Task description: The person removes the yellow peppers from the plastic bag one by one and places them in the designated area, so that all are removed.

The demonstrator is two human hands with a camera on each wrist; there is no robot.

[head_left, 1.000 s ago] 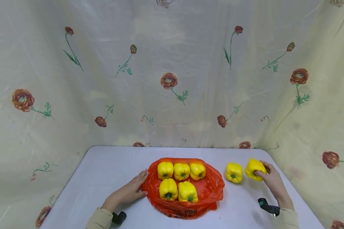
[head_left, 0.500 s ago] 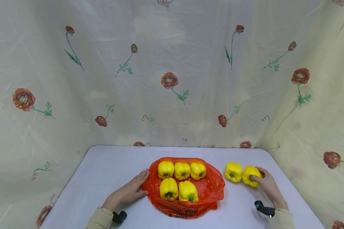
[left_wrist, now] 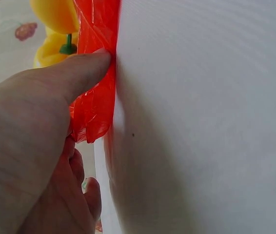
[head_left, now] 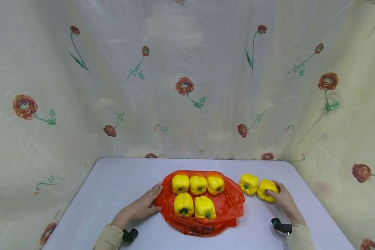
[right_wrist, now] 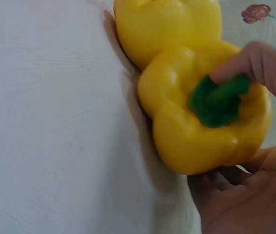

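A red plastic bag (head_left: 227, 205) lies spread on the table with several yellow bell peppers (head_left: 183, 204) inside, in two rows. My left hand (head_left: 140, 207) rests against the bag's left edge, fingers extended. In the left wrist view its thumb touches the red plastic. To the right of the bag, my right hand (head_left: 284, 199) grips a yellow bell pepper (head_left: 265, 190) from its right side. Another yellow bell pepper (head_left: 248, 184) sits just left of the held one. Seen from the right wrist, a finger lies by the green stem (right_wrist: 221, 100) and other fingers curve underneath.
The white table (head_left: 122, 177) has a back edge before a flowered curtain (head_left: 187, 132), which also hangs along both sides. Dark wrist cameras are strapped to both wrists. Printed lettering shows on the bag's front.
My right hand has moved left and lower with its bell pepper, up beside the other loose one, which has shifted slightly left. The left hand and the bag stay in place.
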